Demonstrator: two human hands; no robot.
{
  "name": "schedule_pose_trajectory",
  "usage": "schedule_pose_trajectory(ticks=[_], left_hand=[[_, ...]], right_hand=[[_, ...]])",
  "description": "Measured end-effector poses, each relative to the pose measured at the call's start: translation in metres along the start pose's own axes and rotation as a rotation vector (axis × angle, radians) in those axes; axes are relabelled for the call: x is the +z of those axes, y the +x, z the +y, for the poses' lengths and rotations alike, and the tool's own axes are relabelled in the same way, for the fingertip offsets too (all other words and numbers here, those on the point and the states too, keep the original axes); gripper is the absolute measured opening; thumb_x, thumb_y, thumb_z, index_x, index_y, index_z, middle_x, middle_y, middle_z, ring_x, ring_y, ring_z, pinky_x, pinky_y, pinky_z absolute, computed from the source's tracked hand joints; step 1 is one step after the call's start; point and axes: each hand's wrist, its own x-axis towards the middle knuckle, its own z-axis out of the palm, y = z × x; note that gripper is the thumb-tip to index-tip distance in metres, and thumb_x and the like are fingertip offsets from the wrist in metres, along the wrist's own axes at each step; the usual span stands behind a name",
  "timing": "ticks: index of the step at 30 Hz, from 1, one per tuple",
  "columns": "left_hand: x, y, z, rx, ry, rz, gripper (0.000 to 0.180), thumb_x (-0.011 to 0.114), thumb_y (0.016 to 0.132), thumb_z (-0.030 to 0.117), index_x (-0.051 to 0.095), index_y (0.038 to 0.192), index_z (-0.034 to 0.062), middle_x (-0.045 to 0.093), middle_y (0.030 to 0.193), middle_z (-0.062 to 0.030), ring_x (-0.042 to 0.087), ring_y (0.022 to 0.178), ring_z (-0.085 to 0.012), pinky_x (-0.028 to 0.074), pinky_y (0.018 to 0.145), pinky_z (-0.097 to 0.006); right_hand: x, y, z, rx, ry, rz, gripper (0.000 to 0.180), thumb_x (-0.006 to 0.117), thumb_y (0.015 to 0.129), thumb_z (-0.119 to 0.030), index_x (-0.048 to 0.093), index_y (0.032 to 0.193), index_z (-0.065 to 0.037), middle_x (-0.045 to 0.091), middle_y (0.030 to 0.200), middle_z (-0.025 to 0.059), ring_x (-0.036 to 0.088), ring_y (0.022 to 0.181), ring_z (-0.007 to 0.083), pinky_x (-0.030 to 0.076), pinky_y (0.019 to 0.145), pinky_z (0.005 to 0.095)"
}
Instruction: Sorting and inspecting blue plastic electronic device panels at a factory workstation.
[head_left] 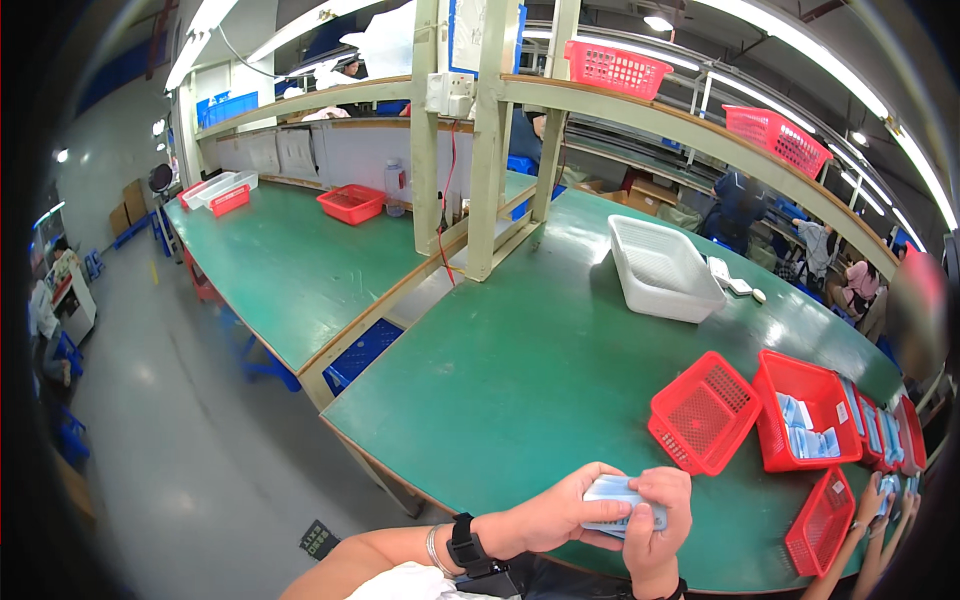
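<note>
Both my hands grip a small stack of light-blue and white flat pieces [608, 490] above the front edge of the green table. My left hand [562, 512] is closed around its left side with the thumb across the top. On the other side, my right hand [660, 535] is closed with its fingers bent over the right end. What the pieces are exactly, I cannot tell. Beyond my hands lies a shallow red basket [656, 405]. To its right, a deeper red basket [768, 420] holds several similar light-blue pieces [812, 440].
A red basket [797, 540] stands right of my hands. Next to it a co-worker's hands [872, 508] hold light-blue pieces. White trays [672, 300] sit farther back near small white parts [735, 282]. Shelf posts [488, 160] rise from the table.
</note>
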Motion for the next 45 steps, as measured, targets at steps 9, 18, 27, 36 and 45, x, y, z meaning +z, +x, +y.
schedule_pose_trajectory(ticks=[9, 18, 27, 36, 45], left_hand=[[-0.025, 0.021, -0.014, 0.322, 0.244, 0.309, 0.057, 0.073, 0.08, -0.002, 0.039, 0.124, 0.0098, 0.052, 0.116, -0.006, 0.058, 0.108, -0.0198, 0.057, 0.085, -0.041], [-0.012, 0.043, -0.015, 0.116, 0.212, 0.326, 0.056, 0.074, 0.083, 0.006, 0.038, 0.126, 0.0025, 0.052, 0.12, -0.0112, 0.06, 0.108, -0.0233, 0.059, 0.084, -0.036], [-0.019, 0.037, -0.023, 0.119, 0.032, 0.322, 0.047, 0.06, 0.095, 0.02, 0.039, 0.131, 0.0001, 0.055, 0.121, -0.0143, 0.064, 0.105, -0.0242, 0.059, 0.086, -0.037], [-0.022, 0.044, -0.025, 0.248, 0.232, 0.449, 0.053, 0.069, 0.09, 0.014, 0.038, 0.13, -0.0009, 0.055, 0.117, -0.0127, 0.06, 0.105, -0.019, 0.054, 0.085, -0.032], [-0.024, 0.043, -0.027, 0.251, 0.226, 0.443, 0.054, 0.07, 0.088, 0.01, 0.038, 0.13, -0.0009, 0.054, 0.119, -0.0127, 0.059, 0.107, -0.0193, 0.052, 0.088, -0.033]], right_hand=[[-0.012, -0.013, 0.018, 0.741, 0.156, 0.019, 0.023, 0.081, 0.074, -0.012, 0.064, 0.085, -0.001, 0.057, 0.071, 0.0024, 0.052, 0.063, 0.0091, 0.046, 0.058, 0.0244], [-0.036, -0.02, 0.045, 1.048, 0.483, -0.024, 0.019, 0.075, 0.082, -0.01, 0.06, 0.091, 0.0, 0.065, 0.078, 0.0037, 0.059, 0.069, 0.0073, 0.05, 0.06, 0.0213], [-0.057, -0.021, 0.049, 1.158, 0.529, -0.071, 0.019, 0.075, 0.084, -0.013, 0.06, 0.088, -0.003, 0.065, 0.071, 0.0032, 0.055, 0.058, 0.0041, 0.04, 0.048, 0.019], [-0.057, -0.018, 0.054, 1.218, 0.568, -0.036, 0.018, 0.074, 0.085, -0.016, 0.063, 0.083, -0.002, 0.065, 0.069, 0.0029, 0.054, 0.056, 0.0047, 0.039, 0.047, 0.0181], [-0.056, -0.019, 0.048, 1.25, 0.539, -0.05, 0.018, 0.074, 0.083, -0.015, 0.062, 0.083, -0.002, 0.064, 0.069, 0.0017, 0.054, 0.057, 0.0054, 0.041, 0.05, 0.0193]])
